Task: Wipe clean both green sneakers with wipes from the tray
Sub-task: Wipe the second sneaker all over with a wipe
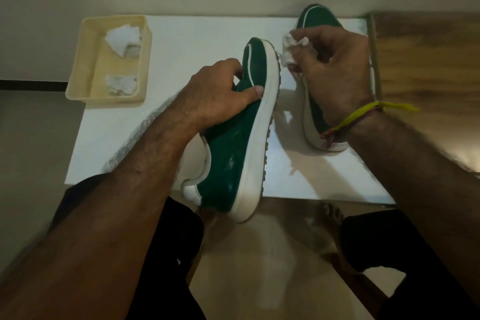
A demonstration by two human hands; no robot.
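Nearby, tray (78, 80) with two crumpled wipes (123, 41).

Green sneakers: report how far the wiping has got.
In hand: the left hand holds one green sneaker tilted on its side while the right hand holds a crumpled wipe near its white sole. The other sneaker waits on the table. Two wipes remain in the tray.
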